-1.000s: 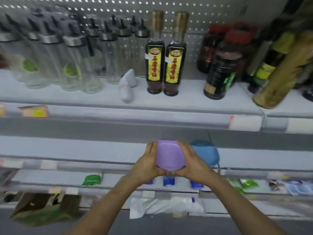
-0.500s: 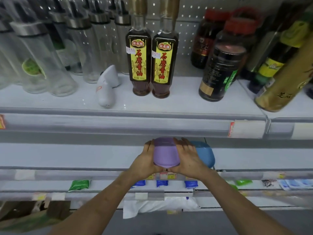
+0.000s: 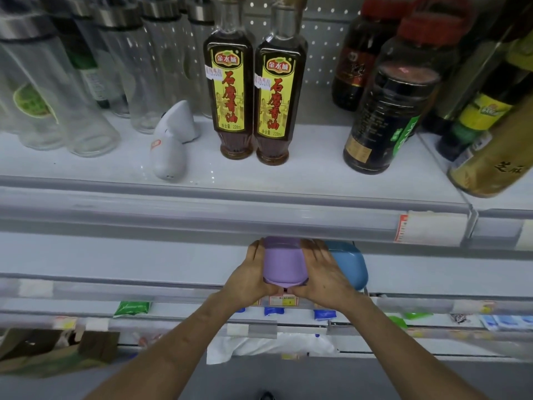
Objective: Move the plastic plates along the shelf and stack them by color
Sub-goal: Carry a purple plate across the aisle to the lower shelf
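Note:
A purple plastic plate (image 3: 284, 262) sits upside down on the middle shelf (image 3: 144, 261), under the lip of the shelf above. My left hand (image 3: 249, 277) holds its left side and my right hand (image 3: 320, 272) holds its right side, thumbs meeting at its near rim. A blue plastic plate (image 3: 350, 264) lies upside down just right of it, partly hidden behind my right hand. The far parts of both plates are hidden by the upper shelf's edge.
The upper shelf (image 3: 259, 174) carries two sesame-oil bottles (image 3: 253, 90), clear glass bottles (image 3: 72, 82), a white object (image 3: 170, 145) and dark jars (image 3: 386, 111). A price-label rail (image 3: 427, 232) runs overhead. Lower shelves hold small packets (image 3: 131, 308).
The camera has moved closer to the shelf. Both hands stay on the purple plate and have pushed it slightly deeper under the upper shelf, beside the blue plate.

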`<state>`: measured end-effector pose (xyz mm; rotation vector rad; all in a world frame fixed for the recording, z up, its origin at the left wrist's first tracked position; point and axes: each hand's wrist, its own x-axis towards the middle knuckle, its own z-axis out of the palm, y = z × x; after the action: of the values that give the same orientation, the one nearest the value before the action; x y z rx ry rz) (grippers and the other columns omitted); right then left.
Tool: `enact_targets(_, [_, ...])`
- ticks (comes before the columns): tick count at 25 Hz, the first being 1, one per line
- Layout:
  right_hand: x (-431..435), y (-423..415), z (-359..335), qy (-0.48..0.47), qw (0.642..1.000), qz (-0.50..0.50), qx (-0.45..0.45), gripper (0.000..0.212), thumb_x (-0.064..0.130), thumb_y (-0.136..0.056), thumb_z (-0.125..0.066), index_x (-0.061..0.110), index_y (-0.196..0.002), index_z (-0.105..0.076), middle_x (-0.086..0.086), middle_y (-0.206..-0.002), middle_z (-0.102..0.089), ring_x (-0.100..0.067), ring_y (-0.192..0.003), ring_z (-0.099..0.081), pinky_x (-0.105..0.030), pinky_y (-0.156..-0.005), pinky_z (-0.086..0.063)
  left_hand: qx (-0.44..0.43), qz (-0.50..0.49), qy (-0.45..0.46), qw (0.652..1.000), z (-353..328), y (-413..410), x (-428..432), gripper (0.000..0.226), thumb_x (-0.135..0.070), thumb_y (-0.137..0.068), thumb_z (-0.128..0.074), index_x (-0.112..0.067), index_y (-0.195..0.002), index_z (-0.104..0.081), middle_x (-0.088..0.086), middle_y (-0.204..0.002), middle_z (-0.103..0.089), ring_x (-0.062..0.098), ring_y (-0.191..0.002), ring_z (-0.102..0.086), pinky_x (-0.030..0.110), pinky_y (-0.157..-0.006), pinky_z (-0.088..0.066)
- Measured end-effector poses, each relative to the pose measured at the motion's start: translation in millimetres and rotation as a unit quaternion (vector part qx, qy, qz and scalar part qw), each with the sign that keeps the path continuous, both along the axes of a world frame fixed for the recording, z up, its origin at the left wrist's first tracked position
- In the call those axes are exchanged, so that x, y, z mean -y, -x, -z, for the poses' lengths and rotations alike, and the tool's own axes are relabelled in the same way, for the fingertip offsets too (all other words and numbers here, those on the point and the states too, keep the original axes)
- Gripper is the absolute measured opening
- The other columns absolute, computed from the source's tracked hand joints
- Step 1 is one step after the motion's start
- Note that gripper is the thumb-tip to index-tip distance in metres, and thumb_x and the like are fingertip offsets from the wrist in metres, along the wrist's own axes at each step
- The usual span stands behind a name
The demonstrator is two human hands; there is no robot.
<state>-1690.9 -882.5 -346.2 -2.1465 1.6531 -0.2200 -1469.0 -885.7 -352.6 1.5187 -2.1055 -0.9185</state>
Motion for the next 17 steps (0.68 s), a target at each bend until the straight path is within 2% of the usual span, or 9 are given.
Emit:
enact_targets(6, [-3.2, 2.3, -5.0, -0.018, 1.0, -0.002, -0.001, 0.131, 0.08, -0.067, -0.07, 0.033, -0.162, 0.006, 0.005, -0.168, -0.01, -0.021, -0.155, -0.013, -0.04, -0.126, -0.023, -0.027, 0.001, -0.017, 1.0, -2.3, 2.2, -5.3, 0.118, -0.047, -0.073, -0.088, -0.028, -0.16, -0.011, -0.001, -0.159, -0.019, 0.015, -0.132, -0.048, 0.015, -0.094, -0.04])
enact_targets(10, [-6.1, -7.4, -26.5, -0.014, 0.999, -0.025, -0.026, 0.133, 0.085, -0.067, -0.065, 0.031, -0.162, 0.01, 0.003, -0.17, -0.005, -0.024, -0.156, -0.01, -0.038, -0.127, -0.017, -0.019, -0.033, -0.031, 0.999, -2.5, -23.0, -15.7, 0.139, -0.061, -0.068, -0.086, -0.017, -0.163, 0.006, -0.001, -0.17, 0.001, 0.015, -0.153, -0.019, 0.019, -0.116, -0.028])
enact_targets(14, [2.8, -93.1, -59.4, 0.038, 0.99, -0.129, -0.045, 0.12, 0.086, -0.075, -0.052, 0.027, -0.164, 0.001, 0.001, -0.172, 0.007, -0.026, -0.158, 0.003, -0.036, -0.128, 0.0, -0.009, -0.127, 0.008, 0.992, -21.7, -104.6, -41.1, 0.141, -0.071, -0.068, -0.078, -0.012, -0.163, 0.008, 0.005, -0.17, -0.004, 0.02, -0.156, -0.014, 0.031, -0.125, -0.022])
enact_targets(15, [3.4, -126.6, -63.0, 0.054, 0.984, -0.163, -0.038, 0.114, 0.084, -0.079, -0.051, 0.026, -0.165, -0.003, 0.001, -0.172, 0.008, -0.025, -0.158, 0.007, -0.039, -0.129, 0.002, -0.002, -0.158, 0.021, 0.987, -29.4, -132.0, -54.1, 0.138, -0.07, -0.071, -0.077, -0.012, -0.163, 0.008, 0.006, -0.171, -0.003, 0.02, -0.157, -0.011, 0.031, -0.125, -0.02])
enact_targets(17, [-2.6, -197.2, -69.7, 0.052, 0.972, -0.229, -0.012, 0.106, 0.079, -0.085, -0.05, 0.025, -0.165, -0.007, 0.003, -0.172, 0.007, -0.019, -0.158, 0.013, -0.044, -0.129, -0.005, 0.016, -0.221, 0.044, 0.974, -42.6, -191.6, -89.1, 0.13, -0.065, -0.078, -0.075, -0.015, -0.163, 0.011, 0.003, -0.171, 0.003, 0.018, -0.157, -0.004, 0.031, -0.124, -0.021])
